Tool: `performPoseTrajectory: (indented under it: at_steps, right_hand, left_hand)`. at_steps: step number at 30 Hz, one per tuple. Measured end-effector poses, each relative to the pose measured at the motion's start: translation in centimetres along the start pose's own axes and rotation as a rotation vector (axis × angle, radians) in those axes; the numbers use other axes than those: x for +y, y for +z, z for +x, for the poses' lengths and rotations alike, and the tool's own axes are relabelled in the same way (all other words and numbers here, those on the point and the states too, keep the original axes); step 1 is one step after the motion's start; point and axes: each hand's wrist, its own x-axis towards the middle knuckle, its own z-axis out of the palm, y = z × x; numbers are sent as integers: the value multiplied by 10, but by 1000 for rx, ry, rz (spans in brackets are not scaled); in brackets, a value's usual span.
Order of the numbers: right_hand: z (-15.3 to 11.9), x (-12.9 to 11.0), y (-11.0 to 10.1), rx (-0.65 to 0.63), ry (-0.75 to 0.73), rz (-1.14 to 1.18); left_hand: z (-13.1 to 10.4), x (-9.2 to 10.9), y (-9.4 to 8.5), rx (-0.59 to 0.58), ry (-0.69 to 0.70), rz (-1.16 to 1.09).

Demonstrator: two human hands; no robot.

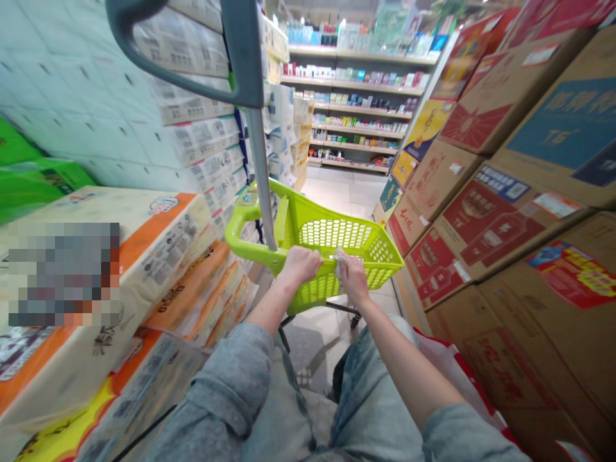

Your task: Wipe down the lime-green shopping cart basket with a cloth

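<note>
A lime-green plastic basket cart [337, 218] with perforated sides stands in the aisle, its grey metal pole [261, 173] rising to a dark grey handle at the top. My left hand [302, 264] is closed over the near rim of the basket, close to the foot of the pole. Further right on that same rim, my right hand [352, 276] holds a crumpled whitish cloth or tissue [339, 256] against the edge. No goods show in the visible part of the basket.
Packaged paper goods [183, 224] are stacked on the left, with a blurred-out patch on top. Cardboard cartons [505, 218] rise on the right. Shelves of small boxes [356, 83] stand ahead, beyond the tiled floor [337, 189]. A red-and-white bag [447, 359] is beside my right leg.
</note>
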Motion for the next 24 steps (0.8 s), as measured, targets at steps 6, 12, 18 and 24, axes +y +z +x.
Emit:
performPoseTrajectory:
  at_steps: [6, 12, 18, 24]
  right_hand:
    - [5, 22, 11, -49, -71, -126]
    - [11, 41, 11, -60, -82, -79]
    - [14, 46, 7, -53, -63, -97]
    - [-1, -13, 29, 198, -5, -199]
  left_hand:
    - [-18, -7, -21, 177, 141, 22]
    - [-46, -42, -44, 627, -120, -22]
    - [-42, -68, -50, 426, -404, 25]
    - [-35, -59, -47, 146, -372, 180]
